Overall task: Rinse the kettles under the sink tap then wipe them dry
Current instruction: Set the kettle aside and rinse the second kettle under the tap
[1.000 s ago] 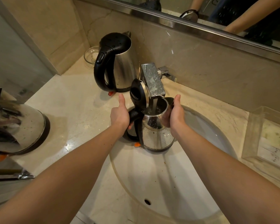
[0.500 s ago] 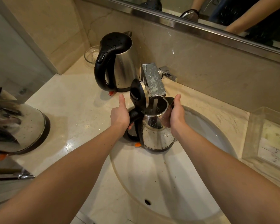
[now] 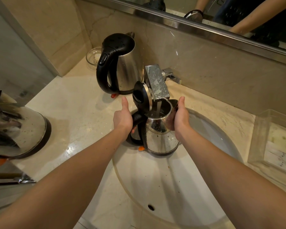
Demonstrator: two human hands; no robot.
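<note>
A small steel kettle with its black lid flipped up is held over the white sink, right under the square chrome tap. Water runs from the tap into the kettle's mouth. My left hand grips the kettle's black handle, thumb up. My right hand is wrapped around the kettle's steel body near the spout. A second steel kettle with a black lid and handle stands shut on the counter behind, left of the tap. A third kettle lies tilted at the left edge.
A small glass dish sits in the back left corner. A clear plastic tray stands on the counter right of the sink. A mirror runs along the back wall. Wet drops dot the beige counter.
</note>
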